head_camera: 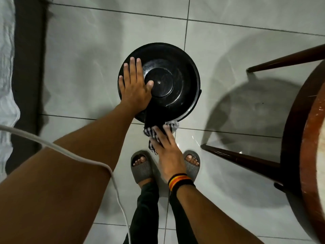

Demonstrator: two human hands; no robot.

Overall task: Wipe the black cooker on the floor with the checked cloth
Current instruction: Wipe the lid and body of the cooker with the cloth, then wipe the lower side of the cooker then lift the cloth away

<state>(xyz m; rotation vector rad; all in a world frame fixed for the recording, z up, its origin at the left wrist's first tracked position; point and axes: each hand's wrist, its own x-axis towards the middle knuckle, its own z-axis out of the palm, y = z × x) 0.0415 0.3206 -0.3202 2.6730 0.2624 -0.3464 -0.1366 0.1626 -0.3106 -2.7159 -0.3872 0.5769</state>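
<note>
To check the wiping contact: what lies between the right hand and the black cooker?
In the head view, the checked cloth lies under the right hand, pressed on the black cooker at its near side.

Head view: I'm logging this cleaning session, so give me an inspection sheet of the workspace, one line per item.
Surface: pale tiled floor, glossy, with dark grout lines.
Job's things: black cooker upright on the floor, lid on; checked cloth pressed against its near side.
Clutter: nothing seen.
Hands: left hand flat on the lid, steadying it; right hand pressing on the cloth, striped wristband on its wrist.
Cables: white cable across the left forearm.
Surroundings: round wooden table to the right; white fabric at left; grey slippers on the feet.
</note>
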